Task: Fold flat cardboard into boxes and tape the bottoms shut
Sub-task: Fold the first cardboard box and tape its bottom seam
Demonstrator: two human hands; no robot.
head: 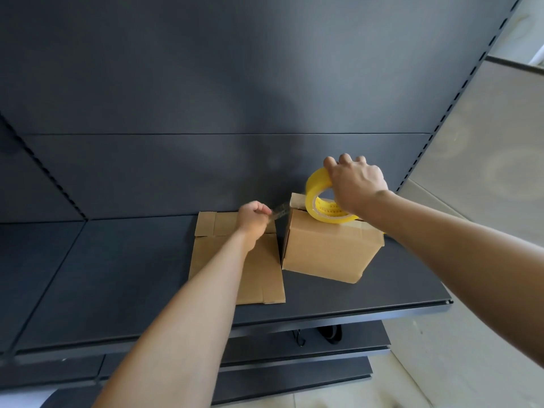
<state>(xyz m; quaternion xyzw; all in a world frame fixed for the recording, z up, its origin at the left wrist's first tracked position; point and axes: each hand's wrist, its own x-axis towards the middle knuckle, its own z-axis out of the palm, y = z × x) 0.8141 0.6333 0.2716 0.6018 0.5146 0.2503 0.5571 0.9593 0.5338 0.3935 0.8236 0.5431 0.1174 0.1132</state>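
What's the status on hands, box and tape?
Left hand pinching pulled tape end. Right hand gripping yellow tape roll atop folded box. Flat cardboard lies beside the box, nothing blocking.

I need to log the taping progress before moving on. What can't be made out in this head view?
- Seam on top of the box: covered by the tape roll and right hand.
- Tape strip: clear and blurred; where it sticks cannot be told.
- Flat cardboard: partly under the left hand and forearm.
- Dark items under the shelf: cut off by its edge.
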